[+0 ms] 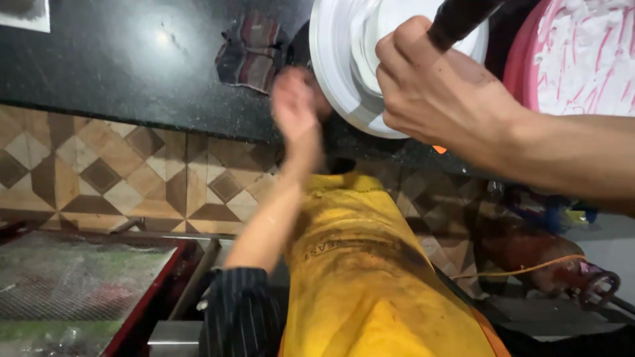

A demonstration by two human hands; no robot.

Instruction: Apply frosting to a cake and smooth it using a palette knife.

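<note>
Up near the top edge, a dark handle (460,20) is sticking out of the right hand (440,92), whose fingers are wrapping tightly round it in a closed fist; the handle is rising from the top of the fist and running out of view, so what it belongs to cannot be told. Just behind that fist, a round white vessel (344,66) is lying tipped on the black counter (119,73), its rim facing the camera and its right part being covered by the knuckles. The right forearm is reaching in from the right edge, roughly level, with the back of the hand turned towards the camera.

The left hand (297,112) is blurring as it is held upright at the counter's front edge, just left of the vessel's rim; whether it is touching the vessel, and whether its fingers are spread or curled, cannot be told through the blur. Its forearm is rising steeply from a dark striped sleeve (238,311) low in the view.

Below the hands, a stained yellow apron (370,277) is filling the lower middle. A folded dark cloth (251,49) is lying on the counter to the left, and a pink tub (575,53) is being cut off at the top right corner. Patterned brown tiles (99,172) are facing the counter's front.
</note>
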